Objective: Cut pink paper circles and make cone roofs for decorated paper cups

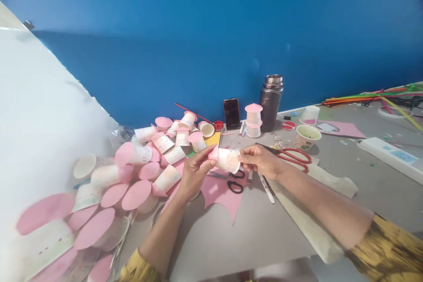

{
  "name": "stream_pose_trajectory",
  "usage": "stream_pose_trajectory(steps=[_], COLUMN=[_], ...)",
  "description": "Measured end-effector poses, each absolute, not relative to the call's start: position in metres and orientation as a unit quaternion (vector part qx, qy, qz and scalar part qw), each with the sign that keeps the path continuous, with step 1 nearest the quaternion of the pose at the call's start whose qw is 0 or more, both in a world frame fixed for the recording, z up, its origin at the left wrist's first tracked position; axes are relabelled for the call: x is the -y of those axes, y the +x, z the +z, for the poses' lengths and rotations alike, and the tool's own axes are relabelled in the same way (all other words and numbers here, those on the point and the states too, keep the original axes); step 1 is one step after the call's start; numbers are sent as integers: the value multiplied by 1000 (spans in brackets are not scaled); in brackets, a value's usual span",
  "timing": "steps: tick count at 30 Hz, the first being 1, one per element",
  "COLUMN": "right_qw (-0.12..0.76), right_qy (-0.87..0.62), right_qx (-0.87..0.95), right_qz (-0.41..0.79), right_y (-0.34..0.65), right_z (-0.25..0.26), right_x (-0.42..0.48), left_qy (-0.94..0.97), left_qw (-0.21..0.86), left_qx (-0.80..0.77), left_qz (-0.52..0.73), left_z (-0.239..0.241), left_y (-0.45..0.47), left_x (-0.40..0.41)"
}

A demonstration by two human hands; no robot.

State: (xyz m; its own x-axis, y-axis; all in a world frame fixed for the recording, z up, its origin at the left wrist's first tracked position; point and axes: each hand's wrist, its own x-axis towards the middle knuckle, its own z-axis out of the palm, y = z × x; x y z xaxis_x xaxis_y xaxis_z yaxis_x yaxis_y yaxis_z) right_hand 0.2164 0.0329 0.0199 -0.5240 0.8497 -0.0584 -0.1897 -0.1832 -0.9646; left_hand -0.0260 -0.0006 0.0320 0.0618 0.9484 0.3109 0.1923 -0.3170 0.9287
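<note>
A white paper cup [228, 160] with a pink paper piece [213, 153] at its left end lies sideways between my hands above the table. My left hand [194, 171] pinches the pink end with thumb and fingers. At the cup's rim on the right, my right hand [261, 161] grips the edge. Beneath them rest black-handled scissors [235, 180] on a cut sheet of pink paper [221, 196]. Red-handled scissors [295, 157] lie just beyond my right wrist.
Several pink-topped cups [163, 143] are piled on the left. Behind my hands stand a phone [231, 113], a two-tier cup tower [254, 120] and a dark flask [271, 103]. A power strip [393, 156] and a cloth [307, 216] lie on the right.
</note>
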Motion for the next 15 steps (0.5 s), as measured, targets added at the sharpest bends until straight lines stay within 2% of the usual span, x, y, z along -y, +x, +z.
stream_pose_trajectory(steps=[6,12,15], right_qw=[377,391,395], right_qy=[-315,-296,-287], right_qx=[496,464,452], right_qz=[716,738,747], right_y=[212,212,212], right_z=[16,15,15], right_x=[-33,-34,-35], left_qy=[605,582,550], left_qw=[400,388,421], left_qx=[-438,-423,-434], left_qz=[531,576,576], left_z=[28,23,16], left_y=[-21,-20,-24], left_x=[-2,-3,-7])
